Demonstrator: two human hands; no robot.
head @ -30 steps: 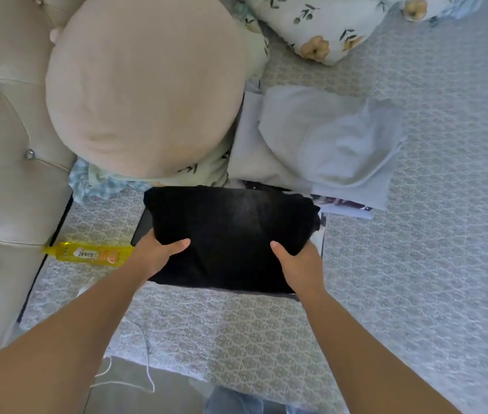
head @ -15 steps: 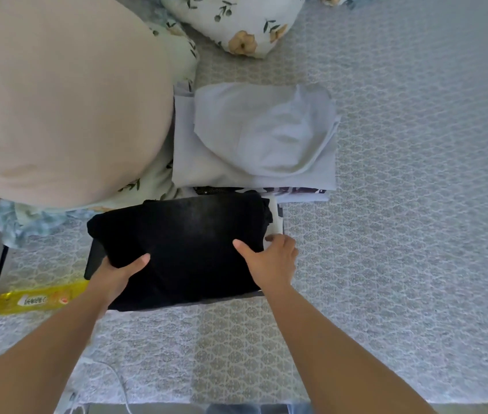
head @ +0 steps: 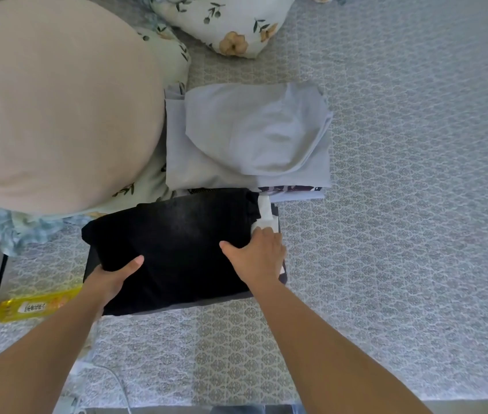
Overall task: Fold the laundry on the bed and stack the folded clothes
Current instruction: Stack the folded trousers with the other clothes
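A folded black garment [head: 177, 243] lies on top of a small stack on the bed, with a white piece [head: 263, 213] and a dark edge showing under its right side. My left hand [head: 111, 279] grips its near-left corner, thumb on top and fingers hidden underneath. My right hand [head: 259, 255] rests on its right edge, fingers curled over the side. Just behind lies a folded pale grey-blue garment [head: 245, 138] on a patterned piece of clothing [head: 290, 191].
A big beige round cushion [head: 57, 106] fills the upper left, with floral pillows [head: 230, 22] behind. A yellow packet [head: 30, 306] lies at the bed's left edge beside the padded headboard. The patterned grey bedspread [head: 401, 204] stretches to the right. A white cable [head: 117, 380] runs near the front edge.
The view has shifted, so the stack sits lower and more to the centre. Both hands have stayed on the black garment, the right one sliding to its right edge.
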